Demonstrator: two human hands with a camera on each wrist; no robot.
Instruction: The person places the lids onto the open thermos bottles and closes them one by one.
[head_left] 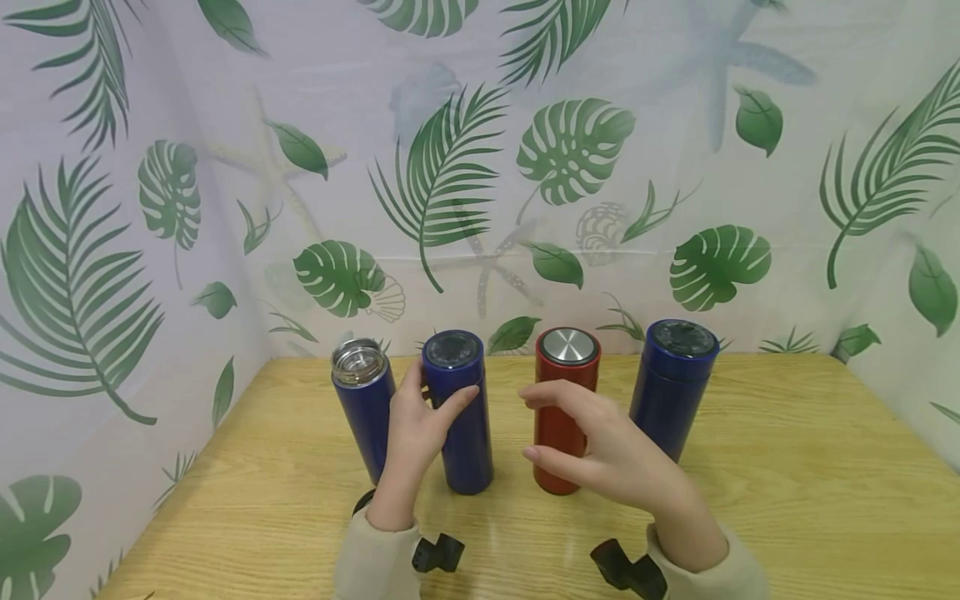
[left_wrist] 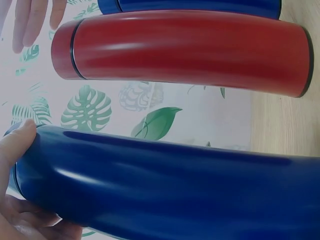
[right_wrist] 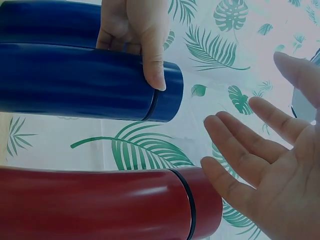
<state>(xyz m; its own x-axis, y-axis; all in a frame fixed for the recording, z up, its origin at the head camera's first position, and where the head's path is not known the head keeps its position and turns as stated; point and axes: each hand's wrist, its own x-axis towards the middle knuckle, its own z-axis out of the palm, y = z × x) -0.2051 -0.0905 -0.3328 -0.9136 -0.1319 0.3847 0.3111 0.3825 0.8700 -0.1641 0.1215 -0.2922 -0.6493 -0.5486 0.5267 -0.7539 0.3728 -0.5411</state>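
Observation:
My left hand (head_left: 420, 423) grips a blue thermos (head_left: 469, 454) near its top. In the right wrist view the thumb (right_wrist: 154, 75) lies across the seam under the lid; the other fingers go behind the body. This thermos stands upright with its dark-topped lid on. A red thermos (head_left: 557, 446) with a silver lid top stands to its right. Beside the red one, my right hand (head_left: 618, 450) hovers with spread, slightly bent fingers and holds nothing. Left of the gripped thermos stands another blue thermos (head_left: 367, 421), without a lid, its steel mouth showing.
At the right stands a further blue thermos (head_left: 670, 404), lid on. A dark round thing (head_left: 363, 501), mostly hidden by the left wrist, lies on the wooden table (head_left: 810, 467). A leaf-patterned cloth (head_left: 480, 167) hangs behind. Black wrist cameras sit at both sleeves.

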